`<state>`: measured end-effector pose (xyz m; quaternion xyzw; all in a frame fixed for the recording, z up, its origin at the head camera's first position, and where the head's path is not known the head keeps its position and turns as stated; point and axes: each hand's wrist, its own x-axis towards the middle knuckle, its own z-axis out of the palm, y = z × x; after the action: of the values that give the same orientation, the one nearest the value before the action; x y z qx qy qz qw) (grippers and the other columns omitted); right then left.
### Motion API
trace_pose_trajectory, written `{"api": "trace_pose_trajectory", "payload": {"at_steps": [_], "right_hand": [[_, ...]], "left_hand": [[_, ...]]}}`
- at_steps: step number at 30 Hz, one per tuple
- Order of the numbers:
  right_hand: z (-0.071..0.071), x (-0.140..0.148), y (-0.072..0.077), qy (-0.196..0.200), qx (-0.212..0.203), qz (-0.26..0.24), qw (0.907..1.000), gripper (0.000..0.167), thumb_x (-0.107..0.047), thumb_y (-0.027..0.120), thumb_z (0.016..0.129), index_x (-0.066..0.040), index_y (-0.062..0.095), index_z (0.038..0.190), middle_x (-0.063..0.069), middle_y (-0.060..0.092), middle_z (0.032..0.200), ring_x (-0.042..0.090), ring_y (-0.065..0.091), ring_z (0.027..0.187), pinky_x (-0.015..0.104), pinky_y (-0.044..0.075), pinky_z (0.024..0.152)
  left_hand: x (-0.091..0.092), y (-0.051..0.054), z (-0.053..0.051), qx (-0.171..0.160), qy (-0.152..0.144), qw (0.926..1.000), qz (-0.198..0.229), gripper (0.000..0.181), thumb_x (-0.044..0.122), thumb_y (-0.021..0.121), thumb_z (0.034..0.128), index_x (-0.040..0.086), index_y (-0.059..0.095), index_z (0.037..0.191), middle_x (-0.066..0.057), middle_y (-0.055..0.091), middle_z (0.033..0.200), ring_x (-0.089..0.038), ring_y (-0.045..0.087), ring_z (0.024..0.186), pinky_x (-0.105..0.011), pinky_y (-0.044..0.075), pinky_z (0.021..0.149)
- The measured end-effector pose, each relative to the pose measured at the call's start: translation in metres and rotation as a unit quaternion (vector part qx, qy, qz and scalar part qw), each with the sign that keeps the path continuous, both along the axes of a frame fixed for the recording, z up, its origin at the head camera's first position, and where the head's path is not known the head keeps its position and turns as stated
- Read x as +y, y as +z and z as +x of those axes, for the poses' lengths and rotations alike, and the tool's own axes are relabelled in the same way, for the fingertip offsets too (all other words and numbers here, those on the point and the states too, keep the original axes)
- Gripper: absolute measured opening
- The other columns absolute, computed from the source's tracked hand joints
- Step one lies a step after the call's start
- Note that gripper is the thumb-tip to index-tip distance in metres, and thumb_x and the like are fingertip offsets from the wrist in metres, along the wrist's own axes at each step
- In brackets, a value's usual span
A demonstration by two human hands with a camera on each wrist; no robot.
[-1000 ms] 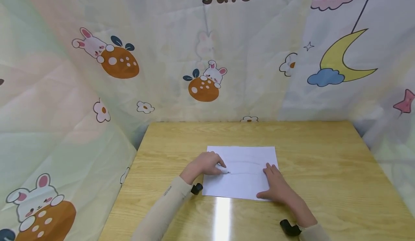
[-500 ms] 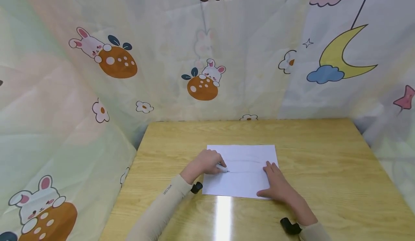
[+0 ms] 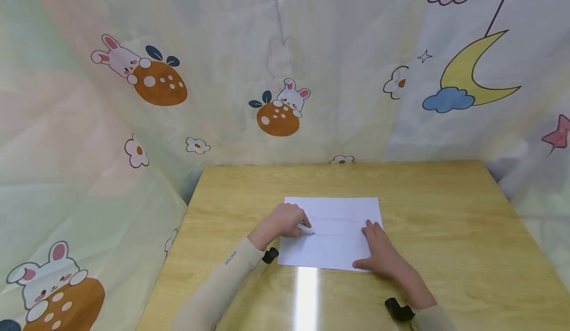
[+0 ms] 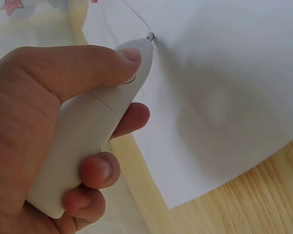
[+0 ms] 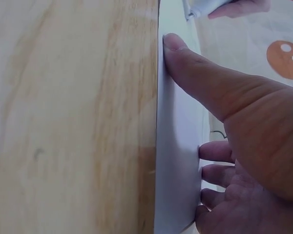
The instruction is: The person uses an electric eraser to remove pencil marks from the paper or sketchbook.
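At the far left a cloth [image 3: 102,222] hangs, printed with a bunny [image 3: 49,284] hugging an orange fruit; it also runs behind the desk [image 3: 450,212]. A beige sleeve [image 3: 222,289] reaches in over the desk, with a black mount [image 3: 270,255] at its cuff. Next comes the left hand [image 3: 287,219], above the left part of a white sheet [image 3: 329,252]. Its fingers are clamped round a white pen [image 4: 83,122], the thumb lying along the top near the tip. The pen slants, its tip meeting the sheet at the end of a thin dark line [image 3: 338,234]. A second, fainter line runs beyond that one. The sheet lies flat on the desk, and a bright reflection [image 3: 306,296] shows just below its near edge. At the sheet's right side rests the right hand [image 3: 380,252], thumb by the near edge and well apart from the other fingers, which touch the paper. A black clip [image 3: 398,310] sits by its wrist. Farther right, the cloth shows a yellow moon [image 3: 463,69].
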<state>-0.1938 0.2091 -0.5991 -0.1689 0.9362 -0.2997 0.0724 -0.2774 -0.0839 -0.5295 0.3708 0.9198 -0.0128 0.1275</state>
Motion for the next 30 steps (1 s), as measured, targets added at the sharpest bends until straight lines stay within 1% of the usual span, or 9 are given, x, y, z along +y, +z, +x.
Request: {"api": "trace_pose_trajectory", "payload": {"at_steps": [4,6,9,12,16,21,23,27,30], "right_hand": [[0.0,0.001,0.0,-0.01,0.006,-0.007,0.9999,0.099,-0.037,0.09,0.064,0.016,0.042,0.133,0.039,0.025,0.146,0.054,0.016,0.136,0.062,0.019,0.107],[0.001,0.001,-0.001,-0.009,0.0,-0.004,1.0,0.1,-0.038,0.09,0.064,0.016,0.042,0.133,0.039,0.024,0.146,0.055,0.016,0.135,0.063,0.019,0.106],[0.001,0.002,-0.002,-0.008,-0.001,-0.001,1.0,0.1,-0.039,0.089,0.065,0.016,0.04,0.134,0.039,0.023,0.147,0.055,0.015,0.136,0.062,0.019,0.107],[0.0,0.002,-0.003,-0.01,0.007,-0.003,0.9999,0.1,-0.039,0.089,0.065,0.015,0.041,0.134,0.038,0.024,0.147,0.054,0.016,0.136,0.062,0.02,0.106],[0.002,0.0,-0.003,-0.001,-0.003,-0.005,1.0,0.1,-0.041,0.089,0.065,0.016,0.041,0.133,0.039,0.025,0.146,0.055,0.017,0.135,0.063,0.02,0.106],[0.003,-0.002,-0.002,-0.003,0.0,-0.008,1.0,0.099,-0.039,0.088,0.066,0.015,0.041,0.134,0.037,0.024,0.148,0.053,0.015,0.137,0.062,0.019,0.107],[0.003,-0.002,-0.001,-0.003,0.0,-0.009,0.9999,0.099,-0.038,0.089,0.066,0.015,0.041,0.134,0.037,0.024,0.148,0.053,0.015,0.137,0.062,0.019,0.107],[0.004,-0.003,0.001,0.005,-0.012,-0.007,0.9999,0.099,-0.039,0.088,0.067,0.016,0.04,0.134,0.038,0.023,0.147,0.054,0.015,0.136,0.063,0.019,0.106],[0.002,-0.003,0.003,0.001,-0.001,-0.008,1.0,0.098,-0.037,0.089,0.067,0.016,0.04,0.134,0.038,0.023,0.148,0.053,0.015,0.136,0.062,0.019,0.106]], "left_hand": [[0.003,-0.003,0.0,0.007,-0.007,0.9999,0.006,0.021,0.03,0.074,0.0836,0.035,0.077,0.104,0.015,0.069,0.102,-0.005,0.06,0.082,-0.025,0.046,0.066],[0.005,-0.004,0.001,0.0,-0.011,0.9999,0.004,0.022,0.03,0.073,0.0847,0.034,0.077,0.106,0.014,0.069,0.102,-0.005,0.059,0.08,-0.024,0.046,0.066],[0.003,-0.004,0.003,-0.015,-0.002,0.9998,0.012,0.023,0.028,0.072,0.0851,0.03,0.077,0.107,0.013,0.07,0.102,-0.005,0.056,0.076,-0.024,0.045,0.065],[-0.001,-0.005,0.005,-0.026,0.007,0.9991,0.032,0.023,0.025,0.071,0.084,0.026,0.077,0.106,0.012,0.07,0.101,-0.005,0.053,0.072,-0.022,0.043,0.063],[-0.007,-0.007,0.006,-0.044,0.0,0.9972,0.061,0.025,0.021,0.07,0.0826,0.022,0.077,0.106,0.011,0.071,0.1,-0.004,0.049,0.065,-0.021,0.041,0.059],[-0.009,-0.011,0.004,-0.046,-0.018,0.9951,0.086,0.025,0.017,0.069,0.0833,0.02,0.077,0.107,0.009,0.071,0.1,0.0,0.056,0.073,-0.019,0.045,0.067],[-0.009,-0.012,0.003,-0.051,-0.02,0.995,0.083,0.025,0.017,0.069,0.0845,0.02,0.077,0.108,0.009,0.071,0.101,0.001,0.059,0.078,-0.018,0.045,0.07],[-0.008,-0.013,0.002,-0.068,-0.02,0.9946,0.075,0.025,0.019,0.069,0.0853,0.02,0.077,0.11,0.009,0.071,0.102,0.001,0.059,0.08,-0.018,0.046,0.07],[-0.007,-0.014,0.0,-0.055,-0.018,0.9952,0.079,0.026,0.018,0.069,0.0848,0.02,0.077,0.109,0.009,0.071,0.102,-0.001,0.06,0.08,-0.019,0.046,0.07]]}}
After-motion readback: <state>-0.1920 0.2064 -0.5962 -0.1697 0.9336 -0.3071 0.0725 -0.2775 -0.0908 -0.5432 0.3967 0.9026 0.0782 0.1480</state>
